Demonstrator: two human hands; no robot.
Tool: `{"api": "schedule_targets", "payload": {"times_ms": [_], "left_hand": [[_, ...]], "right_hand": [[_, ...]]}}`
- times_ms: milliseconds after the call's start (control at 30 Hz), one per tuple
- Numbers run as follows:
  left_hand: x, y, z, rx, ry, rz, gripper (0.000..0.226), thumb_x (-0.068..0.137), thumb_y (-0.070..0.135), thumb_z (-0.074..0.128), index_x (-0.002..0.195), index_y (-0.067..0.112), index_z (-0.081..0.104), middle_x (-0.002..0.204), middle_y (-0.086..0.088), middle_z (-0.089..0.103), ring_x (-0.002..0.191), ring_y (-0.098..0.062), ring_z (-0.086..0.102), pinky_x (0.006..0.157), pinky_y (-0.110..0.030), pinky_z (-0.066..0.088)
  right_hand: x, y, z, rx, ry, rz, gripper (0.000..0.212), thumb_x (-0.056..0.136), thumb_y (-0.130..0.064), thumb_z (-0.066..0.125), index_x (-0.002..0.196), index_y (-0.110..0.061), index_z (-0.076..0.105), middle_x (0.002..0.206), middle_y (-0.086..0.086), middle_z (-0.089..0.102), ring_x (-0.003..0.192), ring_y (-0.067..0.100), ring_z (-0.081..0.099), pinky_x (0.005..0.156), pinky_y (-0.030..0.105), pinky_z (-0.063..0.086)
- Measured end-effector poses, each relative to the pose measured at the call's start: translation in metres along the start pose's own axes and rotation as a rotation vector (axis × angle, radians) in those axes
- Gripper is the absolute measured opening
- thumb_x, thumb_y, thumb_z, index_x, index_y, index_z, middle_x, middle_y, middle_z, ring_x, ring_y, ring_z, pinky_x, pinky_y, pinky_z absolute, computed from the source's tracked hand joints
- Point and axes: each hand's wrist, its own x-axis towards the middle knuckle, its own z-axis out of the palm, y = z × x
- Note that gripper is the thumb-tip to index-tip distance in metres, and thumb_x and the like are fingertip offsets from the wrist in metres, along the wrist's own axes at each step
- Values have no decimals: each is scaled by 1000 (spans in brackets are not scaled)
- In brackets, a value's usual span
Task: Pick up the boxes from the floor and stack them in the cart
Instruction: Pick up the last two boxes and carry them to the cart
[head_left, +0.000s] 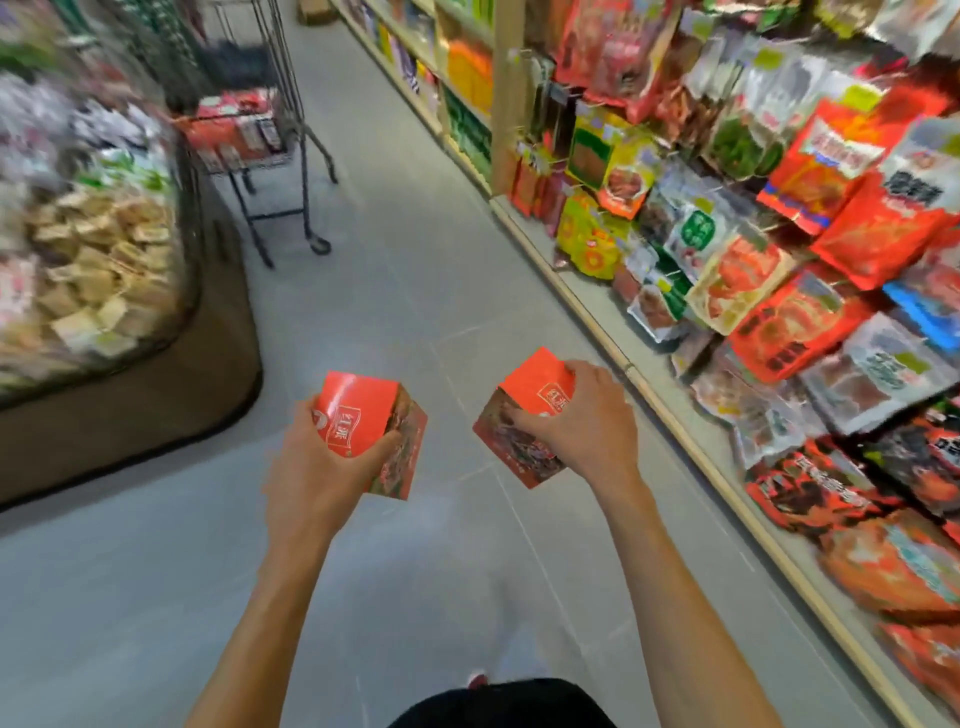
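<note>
Grey tiled floor (395, 291): wire cart (244, 158) stands at eleven o'clock, display bin (156, 405) at nine, shelf unit (597, 306) at three.

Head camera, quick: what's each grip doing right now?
Left grip: holds the left red box.
Right grip: holds the right red box.

The left hand (306, 462) holds one box (358, 410) and the right hand (592, 426) holds another box (535, 384), side by side and apart, above the floor (415, 270). The cart (244, 163) stands ahead to the left, with boxes (228, 127) in it. A bin (156, 395) lies left and shelves (587, 291) run along the right.
</note>
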Motion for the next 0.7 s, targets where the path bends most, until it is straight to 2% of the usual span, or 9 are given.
{"api": "schedule_targets", "payload": {"times_ms": [167, 300, 433, 500, 700], "left_hand": [[97, -31, -24, 20, 63, -108, 88, 62, 56, 82, 134, 31, 38, 115, 7, 58, 98, -20, 61, 86, -46, 53], [185, -35, -34, 11, 116, -154, 86, 66, 46, 85, 136, 23, 40, 110, 8, 54, 91, -18, 57, 75, -36, 47], [276, -36, -45, -26, 145, -225, 94, 56, 60, 80, 134, 30, 38, 110, 10, 56, 94, -16, 60, 81, -42, 55], [322, -33, -53, -46, 194, -238, 92, 54, 61, 79, 132, 31, 40, 107, 11, 58, 93, -14, 61, 81, -43, 55], [447, -26, -75, -27, 288, -280, 82, 66, 48, 85, 133, 26, 42, 104, 12, 55, 90, -15, 59, 77, -36, 50]], "right_hand": [[91, -67, 55, -31, -122, -89, 90, 58, -66, 74, 132, -25, 45, 122, 0, 53, 111, 25, 54, 90, 40, 45], [175, -121, 92, -11, -177, -149, 89, 55, -69, 72, 129, -26, 47, 117, -1, 54, 106, 23, 56, 87, 40, 48], [261, -180, 125, -34, -235, -216, 85, 55, -71, 70, 124, -26, 49, 114, -3, 55, 104, 22, 57, 84, 39, 49], [306, -212, 141, -30, -263, -254, 85, 56, -72, 71, 124, -26, 49, 113, -3, 55, 104, 22, 56, 84, 38, 49], [423, -302, 185, -40, -305, -321, 84, 54, -71, 72, 122, -28, 49, 109, -5, 55, 101, 20, 55, 83, 38, 49]]}}
